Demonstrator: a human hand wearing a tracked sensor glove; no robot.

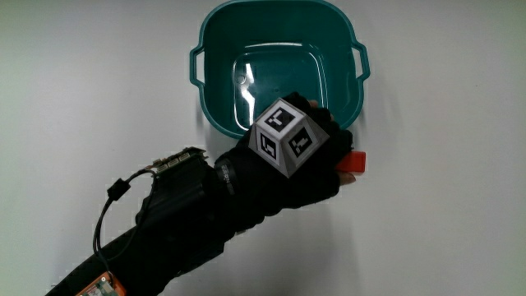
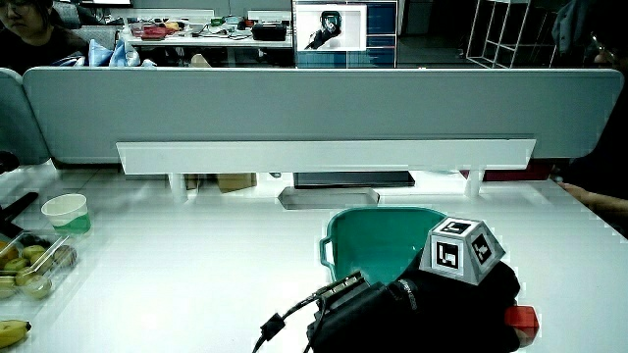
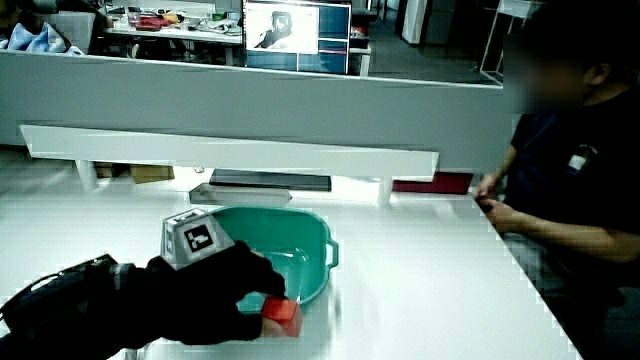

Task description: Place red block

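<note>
Red block sits in the grip of the hand, whose fingers close around it so that only one end shows. Hand and block are at the teal basin's rim nearest the person, just outside the basin. In both side views the block appears low, close to the white table, though contact cannot be told.

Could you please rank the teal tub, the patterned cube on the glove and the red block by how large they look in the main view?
1. Teal tub, clearly largest.
2. Patterned cube. It sits higher, nearer the camera, which may flatter it.
3. Red block, smallest as seen, though the hand covers part of it.
</note>
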